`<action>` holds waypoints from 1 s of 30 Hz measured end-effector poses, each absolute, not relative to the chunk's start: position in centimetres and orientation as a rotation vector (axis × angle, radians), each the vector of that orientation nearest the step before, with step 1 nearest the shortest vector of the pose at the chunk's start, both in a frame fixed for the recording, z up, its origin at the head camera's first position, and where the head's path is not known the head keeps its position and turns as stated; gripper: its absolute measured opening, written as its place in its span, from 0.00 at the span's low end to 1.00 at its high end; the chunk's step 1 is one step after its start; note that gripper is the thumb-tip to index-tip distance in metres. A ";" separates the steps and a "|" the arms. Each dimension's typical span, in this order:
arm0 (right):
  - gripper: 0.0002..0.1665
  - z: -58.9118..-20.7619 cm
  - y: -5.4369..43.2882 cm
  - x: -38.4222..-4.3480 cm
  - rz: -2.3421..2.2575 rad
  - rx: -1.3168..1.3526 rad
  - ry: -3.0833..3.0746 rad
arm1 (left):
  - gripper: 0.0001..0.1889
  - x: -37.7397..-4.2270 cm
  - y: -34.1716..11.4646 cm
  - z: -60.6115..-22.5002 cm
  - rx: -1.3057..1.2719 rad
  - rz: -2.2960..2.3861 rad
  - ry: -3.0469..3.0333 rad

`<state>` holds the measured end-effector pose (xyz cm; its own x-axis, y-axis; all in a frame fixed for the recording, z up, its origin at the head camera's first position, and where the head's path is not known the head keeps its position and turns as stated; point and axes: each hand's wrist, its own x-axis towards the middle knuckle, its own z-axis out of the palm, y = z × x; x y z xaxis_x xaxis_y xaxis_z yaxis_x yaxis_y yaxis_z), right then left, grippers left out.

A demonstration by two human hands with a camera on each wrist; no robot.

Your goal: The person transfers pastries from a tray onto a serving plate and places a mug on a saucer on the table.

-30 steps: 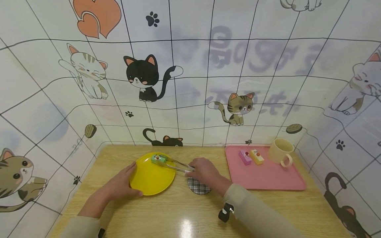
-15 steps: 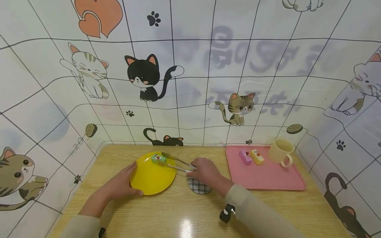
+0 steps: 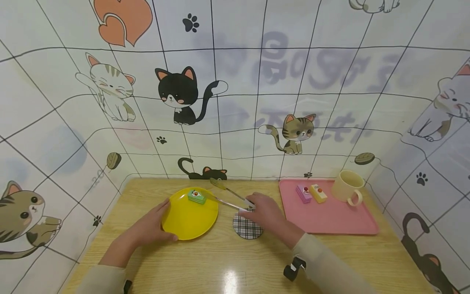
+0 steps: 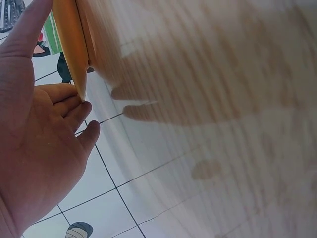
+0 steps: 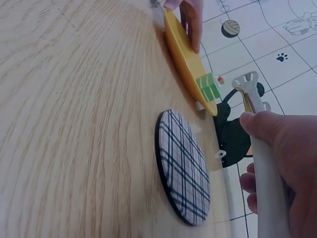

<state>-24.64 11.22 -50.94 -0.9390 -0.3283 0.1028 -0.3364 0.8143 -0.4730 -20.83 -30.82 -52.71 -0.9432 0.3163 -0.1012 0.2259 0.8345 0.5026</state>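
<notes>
At the left of the table, my left hand [image 3: 148, 226] holds the rim of a yellow plate [image 3: 187, 222], its thumb at the near side and its fingers along the left edge. A small green toy cake slice [image 3: 197, 196] with a red dot on top lies at the plate's back. My right hand [image 3: 267, 212] grips a pair of metal tongs [image 3: 218, 184]. Their two arms stand apart just right of the cake slice, with nothing between the tips. The right wrist view shows the tongs' pale handle [image 5: 267, 183] inside the curled fingers.
Beneath the right hand lies a round plaid coaster [image 3: 247, 227]. On the right, a pink tray [image 3: 330, 220] bears a purple cake slice [image 3: 304, 194], a yellow cake slice [image 3: 318, 194] and a cream mug [image 3: 346, 186]. A cat-print wall sheet [image 3: 235, 102] stands behind the table.
The tongs have spread and moved right, away from the green cake slice, which stays on the plate. My right hand has shifted right with them. The left hand keeps its place at the plate.
</notes>
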 end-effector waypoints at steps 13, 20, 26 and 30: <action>0.27 -50.6 16.1 -23.7 0.939 0.476 -2.950 | 0.70 -21.0 -30.8 -52.8 0.426 0.741 2.837; 0.26 -51.3 18.6 -23.0 0.883 0.461 -2.962 | 0.70 -21.0 -30.8 -53.0 0.433 0.743 2.842; 0.27 -51.8 20.7 -21.9 0.871 0.433 -2.940 | 0.70 -20.9 -30.8 -52.9 0.422 0.749 2.833; 0.27 -51.9 22.4 -21.0 0.848 0.424 -2.883 | 0.70 -20.9 -30.8 -52.8 0.417 0.742 2.830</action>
<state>-20.99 22.41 -51.86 -0.9554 -0.2347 0.1790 -0.2942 0.8055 -0.5144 -20.87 -30.76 -52.84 -0.9432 0.3144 -0.1073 0.2214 0.8357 0.5026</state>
